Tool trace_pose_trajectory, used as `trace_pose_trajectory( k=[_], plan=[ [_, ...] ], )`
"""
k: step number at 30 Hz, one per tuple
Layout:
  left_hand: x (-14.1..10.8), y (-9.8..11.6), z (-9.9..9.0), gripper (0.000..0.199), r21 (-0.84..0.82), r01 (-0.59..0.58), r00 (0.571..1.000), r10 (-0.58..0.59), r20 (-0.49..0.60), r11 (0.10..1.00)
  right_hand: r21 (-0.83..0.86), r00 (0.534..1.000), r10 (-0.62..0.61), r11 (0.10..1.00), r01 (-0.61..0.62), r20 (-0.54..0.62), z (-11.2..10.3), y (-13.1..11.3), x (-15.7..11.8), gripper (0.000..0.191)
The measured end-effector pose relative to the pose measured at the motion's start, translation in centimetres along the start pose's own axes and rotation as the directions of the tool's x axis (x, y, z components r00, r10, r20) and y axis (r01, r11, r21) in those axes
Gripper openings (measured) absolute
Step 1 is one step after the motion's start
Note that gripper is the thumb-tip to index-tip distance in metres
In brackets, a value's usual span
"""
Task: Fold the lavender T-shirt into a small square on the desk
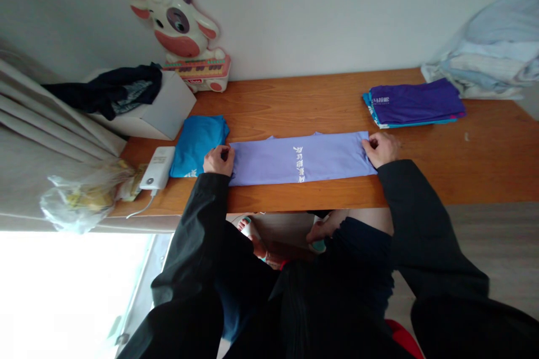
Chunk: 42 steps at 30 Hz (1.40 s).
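A lavender shirt, folded into a long flat strip with white lettering, lies along the front of the wooden table. At its left end, my left hand pinches the fabric edge. My right hand grips the opposite end, thumb and fingers closed on the cloth. Just left of my left hand is a folded blue garment with a bit of white print at its lower edge. Beyond my right hand sits a stack of folded clothes, a purple garment on top and blue ones beneath.
A cow-shaped toy keyboard leans against the wall. Dark cloth drapes over a white box. A white power bank with a cable and a plastic bag sit at left. Bagged light clothes are piled at far right.
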State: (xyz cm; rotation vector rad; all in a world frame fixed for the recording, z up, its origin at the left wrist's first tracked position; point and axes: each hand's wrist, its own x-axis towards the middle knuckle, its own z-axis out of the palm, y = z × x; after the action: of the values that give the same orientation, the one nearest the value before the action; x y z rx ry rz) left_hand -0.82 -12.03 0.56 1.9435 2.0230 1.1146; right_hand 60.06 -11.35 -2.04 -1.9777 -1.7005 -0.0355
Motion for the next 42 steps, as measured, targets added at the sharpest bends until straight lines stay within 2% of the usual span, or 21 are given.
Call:
trace_pose_trajectory(
  k=[4, 7, 11, 15, 21, 25, 29, 33, 37, 42],
  plan=[
    [0.3, -0.5, 0.1, 0.028, 0.035, 0.007, 0.998, -0.009, 0.058, 0.999, -0.055, 0.996, 0.087, 0.995, -0.088, -0.025, -0.5, -1.1, -0.5, 0.029],
    [0.5, -0.9, 0.2, 0.035, 0.098, 0.033, 0.995, -0.042, 0.092, 0.995, -0.134, 0.99, 0.138, 0.981, -0.138, -0.003, -0.9, -2.0, -0.7, 0.039],
    [0.5, -0.9, 0.0, 0.038, 0.128, 0.028, 0.993, -0.043, 0.111, 0.991, -0.164, 0.996, 0.09, 0.983, -0.084, 0.028, -0.9, -2.1, -0.5, 0.038],
    [0.2, -0.3, -0.4, 0.029, 0.059, 0.036, 0.996, -0.04, 0.08, 0.998, -0.095, 1.0, -0.002, 0.995, 0.003, 0.015, -0.4, -1.4, -0.1, 0.029],
    [-0.2, 1.1, -0.8, 0.021, -0.118, 0.05, 0.999, -0.049, 0.006, 0.992, 0.061, 0.995, 0.049, 0.997, -0.044, -0.092, -0.2, -1.3, -0.2, 0.027],
    [-0.3, 1.2, -0.9, 0.02, -0.196, 0.067, 0.996, -0.078, -0.047, 0.978, 0.113, 0.992, 0.048, 0.993, -0.035, -0.12, -0.3, -1.7, -0.4, 0.031],
    [-0.1, 0.6, -1.0, 0.007, -0.147, -0.016, 1.0, 0.015, -0.005, 0.989, 0.09, 0.998, 0.004, 0.996, 0.003, -0.068, -0.4, -1.7, -0.3, 0.019],
    [0.1, 0.3, -0.8, 0.025, -0.059, -0.099, 0.993, 0.102, 0.055, 0.993, 0.074, 0.991, -0.131, 0.989, 0.132, -0.009, -0.5, -1.5, -0.2, 0.028],
    [0.0, 0.5, -0.6, 0.03, -0.055, -0.11, 0.992, 0.113, 0.049, 0.992, 0.124, 0.988, -0.139, 0.981, 0.147, -0.074, -0.7, -1.9, -0.4, 0.033],
    [0.0, 0.3, -0.9, 0.032, -0.073, -0.142, 0.99, 0.143, 0.007, 0.987, 0.194, 0.973, -0.126, 0.967, 0.163, -0.191, -1.0, -2.3, -0.5, 0.029]
  ],
)
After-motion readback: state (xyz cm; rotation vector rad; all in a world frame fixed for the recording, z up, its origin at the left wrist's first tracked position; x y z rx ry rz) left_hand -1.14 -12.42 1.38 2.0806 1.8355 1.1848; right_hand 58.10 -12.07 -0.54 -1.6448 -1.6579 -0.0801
